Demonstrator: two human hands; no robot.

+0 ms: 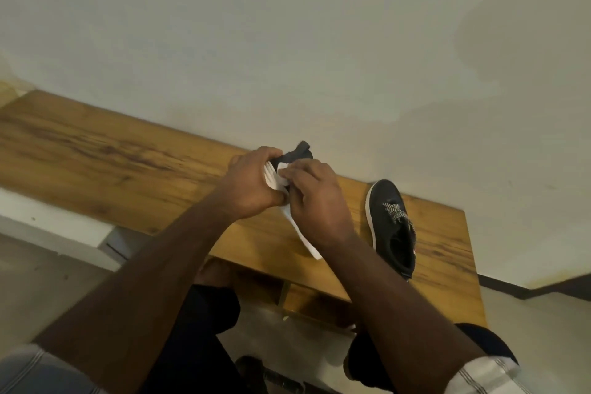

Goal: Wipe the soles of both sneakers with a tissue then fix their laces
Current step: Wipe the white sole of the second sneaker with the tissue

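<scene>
I read the step as sole wiping on the first sneaker (295,153); the left hand (252,184) grips it tipped on edge over the wooden table (96,150), white sole (302,233) turned toward me, presumably to expose that surface; the right hand (315,198) has its fingers curled onto a white tissue (283,174), pressing it against the sole near the far end; the second sneaker (391,224) stands upright on the table to the right, apart, laces loose; no containers are visible
</scene>
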